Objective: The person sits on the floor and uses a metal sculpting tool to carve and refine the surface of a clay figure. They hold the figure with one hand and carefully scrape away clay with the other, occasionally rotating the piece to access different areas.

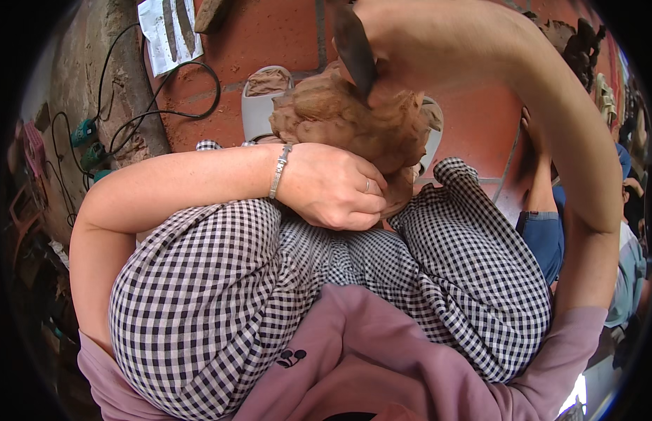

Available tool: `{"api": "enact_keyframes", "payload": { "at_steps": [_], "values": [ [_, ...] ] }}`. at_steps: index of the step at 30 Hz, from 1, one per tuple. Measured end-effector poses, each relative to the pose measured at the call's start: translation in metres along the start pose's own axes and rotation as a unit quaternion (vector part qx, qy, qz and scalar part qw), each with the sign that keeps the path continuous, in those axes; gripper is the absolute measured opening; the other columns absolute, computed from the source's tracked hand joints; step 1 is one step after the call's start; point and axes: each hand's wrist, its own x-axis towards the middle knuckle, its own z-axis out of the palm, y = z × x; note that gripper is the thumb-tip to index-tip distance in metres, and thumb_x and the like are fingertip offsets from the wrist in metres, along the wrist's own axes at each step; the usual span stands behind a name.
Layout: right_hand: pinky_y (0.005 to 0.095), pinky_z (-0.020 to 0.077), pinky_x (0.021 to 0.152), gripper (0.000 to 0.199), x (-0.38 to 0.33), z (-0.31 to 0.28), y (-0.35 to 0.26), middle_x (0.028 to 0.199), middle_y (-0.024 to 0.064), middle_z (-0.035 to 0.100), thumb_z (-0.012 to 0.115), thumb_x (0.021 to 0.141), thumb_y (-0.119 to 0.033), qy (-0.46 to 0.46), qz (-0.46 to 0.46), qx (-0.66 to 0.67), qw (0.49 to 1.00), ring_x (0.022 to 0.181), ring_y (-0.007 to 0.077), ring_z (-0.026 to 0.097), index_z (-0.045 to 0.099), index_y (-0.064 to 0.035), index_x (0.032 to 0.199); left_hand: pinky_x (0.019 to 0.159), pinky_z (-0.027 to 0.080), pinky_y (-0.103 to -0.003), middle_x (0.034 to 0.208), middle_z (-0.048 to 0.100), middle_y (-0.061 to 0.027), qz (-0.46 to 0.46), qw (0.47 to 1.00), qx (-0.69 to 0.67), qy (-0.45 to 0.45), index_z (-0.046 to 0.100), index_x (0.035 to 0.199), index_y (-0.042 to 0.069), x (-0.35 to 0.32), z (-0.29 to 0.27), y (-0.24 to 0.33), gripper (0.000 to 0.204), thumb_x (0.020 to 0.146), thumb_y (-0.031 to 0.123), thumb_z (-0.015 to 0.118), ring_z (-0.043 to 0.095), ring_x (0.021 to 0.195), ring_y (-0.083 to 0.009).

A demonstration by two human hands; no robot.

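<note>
Floor [473, 137]: red tile, beneath the hands. Carving [343, 123]: brown, wood-like, rounded and ridged, just beyond the left hand. Left hand [334, 186]: fingers curled on its near end. Right hand [394, 56]: blurred; grip cannot be told. Blade [357, 49]: dark, tapered, beside the right hand. Step, apparently: shaping; a further stroke would need steady bracing.

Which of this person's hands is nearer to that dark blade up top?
The right. The right hand is right by the dark blade; the left hand is lower, against the near side of the brown carved piece.
</note>
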Motion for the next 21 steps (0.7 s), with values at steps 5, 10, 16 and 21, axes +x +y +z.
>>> {"api": "enact_keyframes", "payload": {
  "at_steps": [5, 10, 16, 21],
  "values": [
    [0.0413, 0.0501, 0.064, 0.014, 0.000, -0.009, -0.001, 0.077, 0.0185, 0.067, 0.073, 0.083, -0.009, -0.010, -0.001, 0.039, 0.999, 0.072, 0.0339, 0.064, 0.067, 0.0015, 0.089, 0.092, 0.059, -0.037, 0.099, 0.071, -0.0152, -0.005, 1.000, -0.004, 0.000, 0.068, 0.095, -0.004, 0.000, 0.000, 0.001, 0.018, 0.088, 0.012, 0.064, 0.071, 0.092, -0.0265],
    [0.0397, 0.0496, 0.063, 0.013, -0.007, 0.004, 0.003, 0.077, 0.0174, 0.067, 0.073, 0.084, -0.009, 0.028, -0.006, 0.064, 0.998, 0.071, 0.0310, 0.063, 0.067, 0.0014, 0.090, 0.091, 0.059, -0.036, 0.100, 0.071, -0.0147, 0.005, 1.000, -0.001, 0.001, 0.069, 0.095, -0.004, 0.000, -0.001, -0.001, 0.017, 0.088, 0.011, 0.064, 0.071, 0.092, -0.0269],
    [0.0361, 0.0524, 0.068, 0.010, -0.049, 0.041, 0.002, 0.086, 0.0124, 0.068, 0.073, 0.088, -0.004, 0.282, 0.085, 0.219, 0.930, 0.078, 0.0231, 0.064, 0.067, 0.0029, 0.091, 0.091, 0.059, -0.036, 0.101, 0.071, -0.0143, -0.011, 1.000, 0.006, 0.009, 0.069, 0.095, -0.004, -0.002, 0.001, 0.002, 0.017, 0.088, 0.011, 0.065, 0.072, 0.092, -0.0261],
    [0.0262, 0.0542, 0.069, 0.018, -0.086, 0.114, 0.010, 0.094, 0.0055, 0.071, 0.076, 0.087, -0.009, 0.472, 0.161, 0.320, 0.805, 0.080, 0.0121, 0.067, 0.072, 0.0033, 0.100, 0.092, 0.059, -0.036, 0.102, 0.071, -0.0145, 0.001, 1.000, 0.003, -0.001, 0.069, 0.095, -0.003, 0.000, 0.002, -0.001, 0.017, 0.087, 0.012, 0.066, 0.071, 0.092, -0.0252]
  ]
}}
